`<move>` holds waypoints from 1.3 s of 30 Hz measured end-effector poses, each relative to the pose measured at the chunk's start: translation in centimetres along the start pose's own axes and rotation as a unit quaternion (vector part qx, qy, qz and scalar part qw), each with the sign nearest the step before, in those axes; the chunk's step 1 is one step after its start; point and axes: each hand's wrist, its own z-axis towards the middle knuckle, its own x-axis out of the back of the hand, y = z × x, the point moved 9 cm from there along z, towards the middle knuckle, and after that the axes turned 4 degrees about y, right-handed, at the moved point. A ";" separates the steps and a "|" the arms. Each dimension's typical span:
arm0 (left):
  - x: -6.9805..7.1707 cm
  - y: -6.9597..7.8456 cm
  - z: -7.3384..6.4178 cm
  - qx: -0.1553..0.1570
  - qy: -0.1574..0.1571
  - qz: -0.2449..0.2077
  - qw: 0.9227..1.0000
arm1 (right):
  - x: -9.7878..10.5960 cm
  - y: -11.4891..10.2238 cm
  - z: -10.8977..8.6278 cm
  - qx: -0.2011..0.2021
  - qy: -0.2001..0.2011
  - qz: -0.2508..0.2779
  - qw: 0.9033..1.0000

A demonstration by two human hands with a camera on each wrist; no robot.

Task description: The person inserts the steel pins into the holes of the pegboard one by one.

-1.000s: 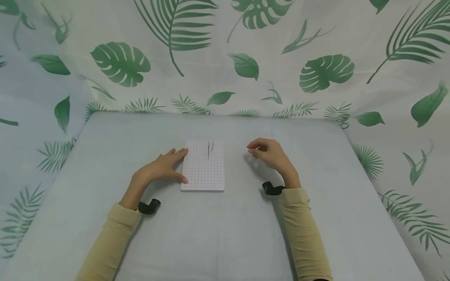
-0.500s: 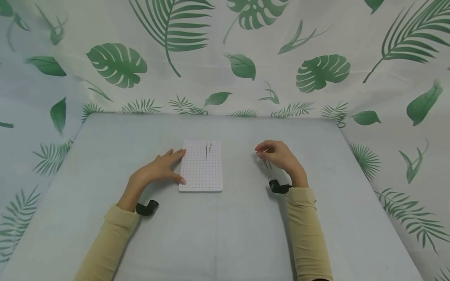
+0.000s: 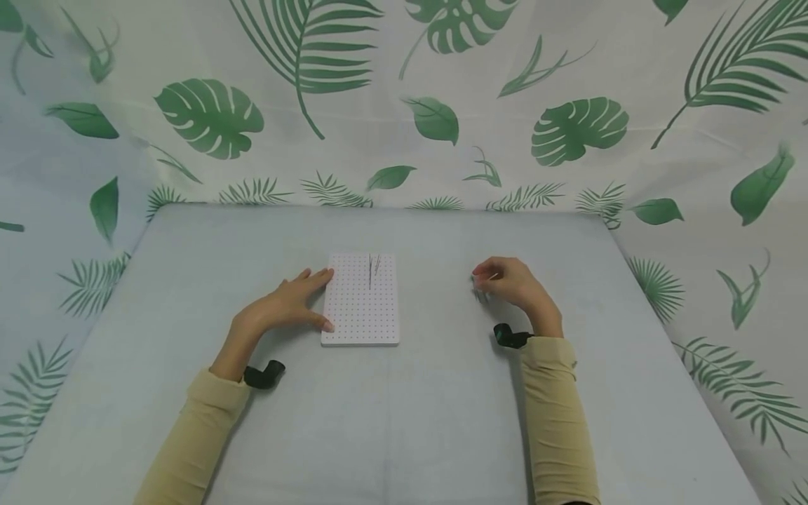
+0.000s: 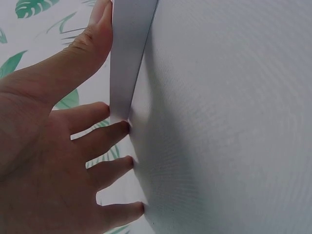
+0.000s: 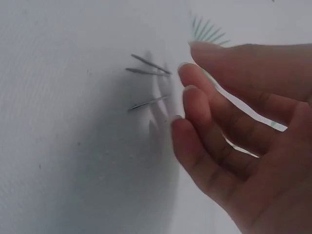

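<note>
A white board with rows of small holes (image 3: 360, 315) lies on the table in the head view. Thin dark needle-like pins (image 3: 370, 270) show over its far half. My left hand (image 3: 284, 303) rests at the board's left side, thumb at the near corner and index finger farther up; the left wrist view shows the fingers spread, with the board's side edge (image 4: 129, 53) by the thumb. To the right of the board, my right hand (image 3: 510, 282) is low over the table with loosely bent fingers. Three metal needles (image 5: 148, 104) lie just beyond its fingertips in the right wrist view.
A white cloth covers the table (image 3: 391, 421). Behind it hangs a backdrop (image 3: 379, 140) printed with green leaves. A black wrist camera (image 3: 265, 374) is on the left wrist and another black camera (image 3: 510, 336) on the right.
My right hand has moved right and slightly nearer, away from the board to the loose needles. The left hand stays at the board, and the whole view has shifted slightly.
</note>
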 end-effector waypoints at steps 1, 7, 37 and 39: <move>0.0 0.0 0.0 0.000 0.000 0.000 1.000 | -0.1 0.1 0.0 -0.003 -0.002 -0.001 1.000; -0.1 -0.2 0.1 0.003 0.000 0.000 1.000 | -0.4 0.4 0.0 -0.021 -0.010 -0.011 1.000; -0.2 -0.2 0.0 0.008 -0.003 -0.013 1.000 | -0.9 0.8 0.2 -0.024 -0.008 -0.040 0.999; -0.2 -0.2 0.1 0.008 -0.003 -0.014 1.000 | -0.8 0.6 0.1 -0.018 0.003 -0.041 0.999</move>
